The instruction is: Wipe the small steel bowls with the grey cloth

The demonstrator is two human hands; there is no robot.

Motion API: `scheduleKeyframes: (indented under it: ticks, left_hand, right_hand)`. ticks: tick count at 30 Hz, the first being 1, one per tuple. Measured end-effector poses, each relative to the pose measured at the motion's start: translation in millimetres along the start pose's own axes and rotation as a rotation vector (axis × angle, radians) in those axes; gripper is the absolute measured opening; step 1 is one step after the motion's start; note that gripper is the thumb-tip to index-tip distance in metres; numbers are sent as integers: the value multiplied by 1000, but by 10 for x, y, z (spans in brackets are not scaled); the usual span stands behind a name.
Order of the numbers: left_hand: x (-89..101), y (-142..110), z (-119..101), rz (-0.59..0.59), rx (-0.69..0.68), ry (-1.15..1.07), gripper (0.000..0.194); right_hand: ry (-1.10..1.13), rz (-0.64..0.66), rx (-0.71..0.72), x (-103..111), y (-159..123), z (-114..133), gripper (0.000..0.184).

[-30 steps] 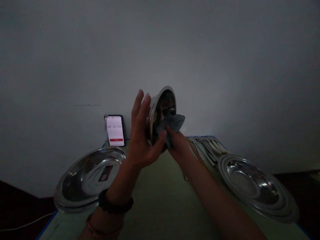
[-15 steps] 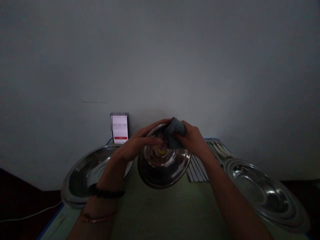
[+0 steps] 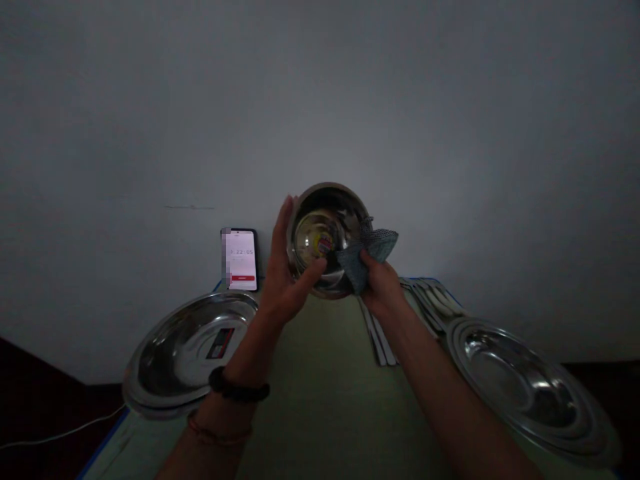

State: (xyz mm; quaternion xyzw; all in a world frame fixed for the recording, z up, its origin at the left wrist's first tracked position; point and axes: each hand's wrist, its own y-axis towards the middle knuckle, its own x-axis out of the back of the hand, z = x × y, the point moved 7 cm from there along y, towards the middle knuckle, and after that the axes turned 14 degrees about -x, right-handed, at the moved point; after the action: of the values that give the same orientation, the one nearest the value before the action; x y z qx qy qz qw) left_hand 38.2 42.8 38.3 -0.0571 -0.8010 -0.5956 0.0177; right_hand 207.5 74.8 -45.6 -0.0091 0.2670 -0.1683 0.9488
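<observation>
A shiny metal bowl (image 3: 327, 193) is held up above the table, its hollow side turned toward me and a yellow and red round sticker at its centre. My left hand (image 3: 290, 273) grips it from the left, thumb over the near rim and fingers behind the side. In my right hand (image 3: 383, 283) is a bunched grey-blue checked cloth (image 3: 356, 267), which lies against the bowl's right rim. The fingers behind the cloth and bowl are partly hidden.
To the left sits a large metal basin (image 3: 165, 353) with a dark label. A lit phone (image 3: 241, 260) leans on the wall. Stacked metal basins (image 3: 520, 387) stand right, with several utensils (image 3: 435, 300) behind them. The table (image 3: 325, 400) is pale green.
The bowl has been raised and turned, from its outer side facing me to its hollow side. Both hands have shifted with it, and the cloth has moved from its top to its right rim.
</observation>
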Motion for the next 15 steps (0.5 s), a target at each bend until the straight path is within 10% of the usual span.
scheduleKeyframes:
  ticks: [6,15]
  left_hand:
    - [158,77,19,-200,134,44,56]
    - [-4,-52,109,284,627,-453,47]
  right_hand:
    - [-337,-30,50,-138,-162,-120,42]
    - [-1192,-144,717,-108,-325,482,44]
